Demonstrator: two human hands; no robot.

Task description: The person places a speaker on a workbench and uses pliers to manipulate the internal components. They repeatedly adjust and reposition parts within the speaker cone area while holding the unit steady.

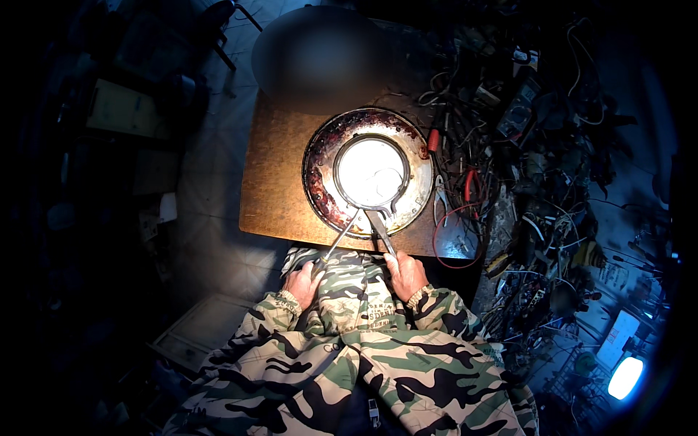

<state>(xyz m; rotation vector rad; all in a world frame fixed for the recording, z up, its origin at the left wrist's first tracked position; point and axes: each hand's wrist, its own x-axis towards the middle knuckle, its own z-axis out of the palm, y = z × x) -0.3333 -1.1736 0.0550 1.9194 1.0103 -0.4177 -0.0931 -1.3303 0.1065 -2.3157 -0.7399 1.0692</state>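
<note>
A round metal piece [418, 182] lies on the wooden table [276, 189] in front of me, its broad rim crusted with dark red and brown residue. At its middle is a raised ring around a glaring white disc [369, 166], too bright for detail. My left hand [300, 285] is closed around the handle of a screwdriver [340, 238], whose thin shaft reaches the near part of the rim. In my right hand [407, 276] is a flat metal tool [379, 231], angled toward the ring's near edge. What kind of tool it is, I cannot tell.
Pliers [440, 200] and a red-handled tool [469, 185] lie right of the metal piece, beside a red wire [440, 263]. A dark heap of cables and parts [542, 167] fills the right side. A lit lamp [626, 378] glows at lower right. The table's far side is blurred.
</note>
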